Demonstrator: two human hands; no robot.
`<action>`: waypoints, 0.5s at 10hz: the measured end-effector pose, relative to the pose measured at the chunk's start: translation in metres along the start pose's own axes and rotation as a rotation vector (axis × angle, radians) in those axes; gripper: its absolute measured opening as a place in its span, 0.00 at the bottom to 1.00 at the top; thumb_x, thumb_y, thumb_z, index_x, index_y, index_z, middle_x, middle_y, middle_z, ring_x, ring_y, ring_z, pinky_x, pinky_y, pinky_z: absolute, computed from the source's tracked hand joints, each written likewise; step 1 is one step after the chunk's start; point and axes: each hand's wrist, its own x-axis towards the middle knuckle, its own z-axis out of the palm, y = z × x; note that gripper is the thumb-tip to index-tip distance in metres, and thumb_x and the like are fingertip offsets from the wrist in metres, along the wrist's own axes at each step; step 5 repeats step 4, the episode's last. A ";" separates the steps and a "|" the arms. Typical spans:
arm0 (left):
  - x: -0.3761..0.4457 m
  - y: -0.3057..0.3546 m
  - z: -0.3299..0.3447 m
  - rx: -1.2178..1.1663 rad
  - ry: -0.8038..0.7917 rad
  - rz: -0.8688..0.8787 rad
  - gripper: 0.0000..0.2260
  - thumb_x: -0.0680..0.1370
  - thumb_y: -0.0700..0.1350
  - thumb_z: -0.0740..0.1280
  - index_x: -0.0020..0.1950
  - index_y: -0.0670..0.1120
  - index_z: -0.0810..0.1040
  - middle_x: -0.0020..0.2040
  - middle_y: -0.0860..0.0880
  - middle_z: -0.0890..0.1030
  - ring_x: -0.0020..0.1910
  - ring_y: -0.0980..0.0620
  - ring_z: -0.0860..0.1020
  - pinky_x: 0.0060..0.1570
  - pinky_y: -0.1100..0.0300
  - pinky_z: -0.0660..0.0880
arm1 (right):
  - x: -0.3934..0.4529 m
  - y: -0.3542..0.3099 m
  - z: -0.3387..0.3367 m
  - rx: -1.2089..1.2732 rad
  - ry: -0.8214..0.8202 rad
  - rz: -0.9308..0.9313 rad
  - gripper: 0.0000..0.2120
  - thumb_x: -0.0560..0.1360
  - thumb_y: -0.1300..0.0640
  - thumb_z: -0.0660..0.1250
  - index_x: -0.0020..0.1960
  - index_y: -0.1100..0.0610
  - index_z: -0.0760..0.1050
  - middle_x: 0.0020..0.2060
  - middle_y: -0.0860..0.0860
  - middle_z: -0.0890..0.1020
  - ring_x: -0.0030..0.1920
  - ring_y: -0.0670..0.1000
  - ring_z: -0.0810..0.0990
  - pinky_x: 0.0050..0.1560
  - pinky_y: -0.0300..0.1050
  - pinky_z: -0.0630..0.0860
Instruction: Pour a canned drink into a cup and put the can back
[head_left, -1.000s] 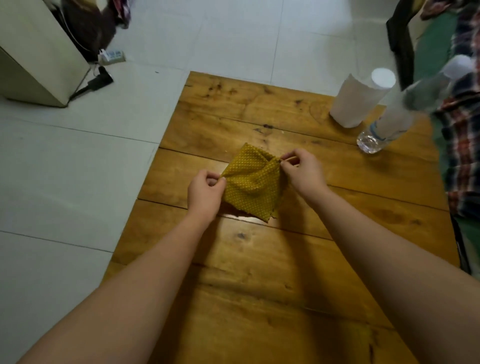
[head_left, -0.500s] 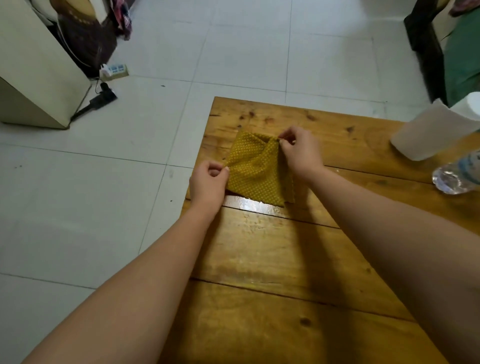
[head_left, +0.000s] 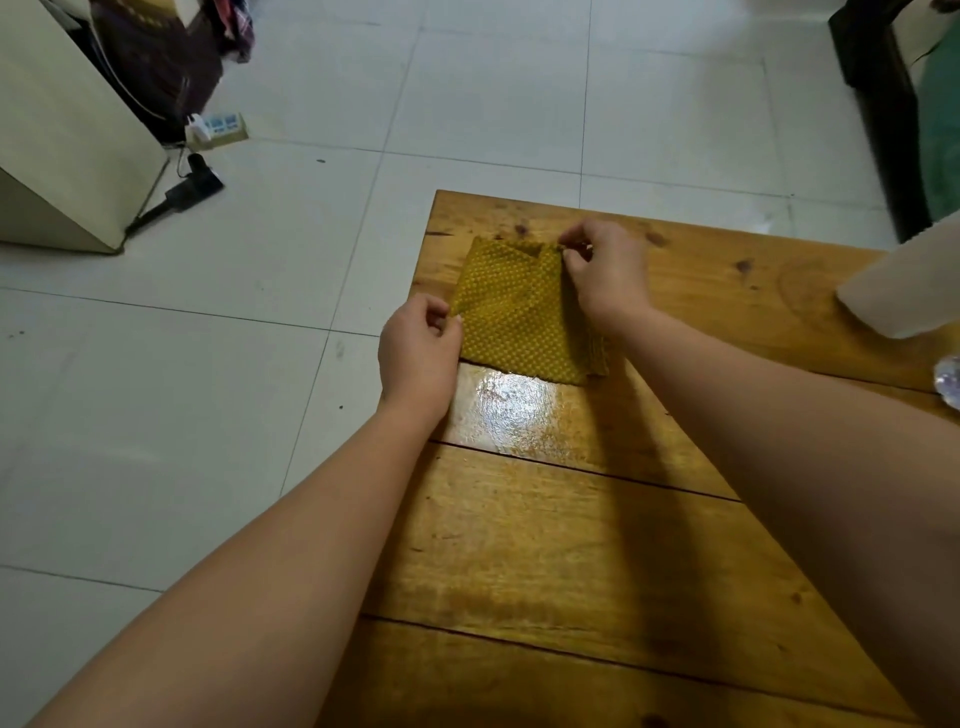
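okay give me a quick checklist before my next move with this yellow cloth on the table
1. Left hand pinches the yellow cloth's near left edge: ok.
2. Right hand pinches its far right corner: ok.
3. Cloth lies flat on the wooden table: ok, but it sits close to the table's far left corner.
4. Can in sight: not ok.
5. Cup in sight: not ok.
6. Paper towel roll apart from the cloth: ok.

Cloth (head_left: 519, 317) on table's (head_left: 571, 545) far-left corner, paper roll (head_left: 904, 291) far right.
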 end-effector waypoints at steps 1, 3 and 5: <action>-0.003 -0.003 -0.001 0.118 -0.002 0.072 0.09 0.75 0.42 0.65 0.55 0.43 0.76 0.50 0.46 0.77 0.51 0.49 0.74 0.52 0.55 0.72 | -0.003 0.004 -0.005 -0.078 -0.074 -0.036 0.13 0.76 0.62 0.61 0.59 0.58 0.76 0.56 0.57 0.78 0.57 0.55 0.75 0.57 0.47 0.70; -0.029 -0.005 -0.015 0.252 -0.056 0.167 0.14 0.77 0.43 0.63 0.63 0.44 0.72 0.60 0.46 0.74 0.60 0.48 0.70 0.58 0.58 0.66 | -0.035 0.015 -0.034 -0.259 -0.165 -0.113 0.19 0.78 0.58 0.59 0.68 0.59 0.67 0.61 0.58 0.74 0.62 0.57 0.70 0.61 0.48 0.65; -0.047 -0.010 -0.021 0.286 -0.064 0.180 0.16 0.78 0.44 0.62 0.65 0.44 0.70 0.61 0.46 0.74 0.61 0.47 0.70 0.60 0.56 0.67 | -0.056 0.027 -0.052 -0.338 -0.137 -0.142 0.20 0.78 0.56 0.58 0.69 0.58 0.65 0.63 0.57 0.72 0.64 0.56 0.68 0.62 0.48 0.64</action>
